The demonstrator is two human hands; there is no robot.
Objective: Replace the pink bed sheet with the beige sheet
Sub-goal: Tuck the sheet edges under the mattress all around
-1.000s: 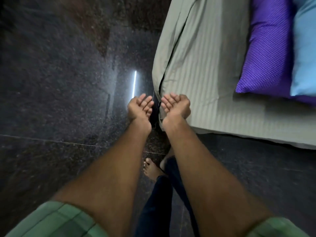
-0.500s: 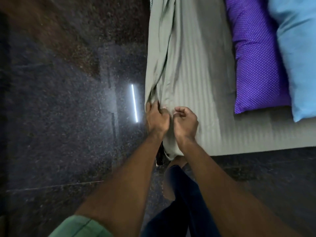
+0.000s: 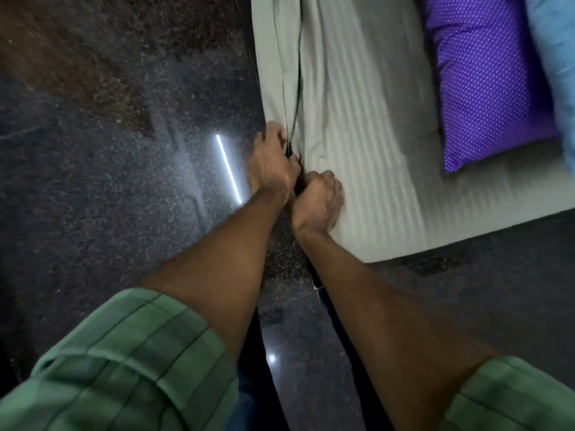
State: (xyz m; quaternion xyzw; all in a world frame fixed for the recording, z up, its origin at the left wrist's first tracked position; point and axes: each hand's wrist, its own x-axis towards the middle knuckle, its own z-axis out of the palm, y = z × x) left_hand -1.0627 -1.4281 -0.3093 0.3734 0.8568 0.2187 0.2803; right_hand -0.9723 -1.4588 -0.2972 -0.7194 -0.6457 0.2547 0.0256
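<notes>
Already the beige sheet lies spread over the bed, covering the whole top that shows, and no pink sheet is anywhere in view, so the swap itself looks done. What remains, by my reading, is the finishing at the near corner and along the side next to the floor.

Both hands are at that corner. The left hand has its fingers curled over the hanging edge of the sheet at the side of the bed, gripping the cloth where a loose fold and a dark gap run up the edge. The right hand sits just beside it on the top of the corner, fingers curled and knuckles up, pressing into the cloth; whether it pinches a fold or only pushes down I cannot tell.

That long fold along the side is not yet flat, so tucking or smoothing is still to do. A purple pillow and a blue pillow lie on the sheet, well apart from the hands.
</notes>
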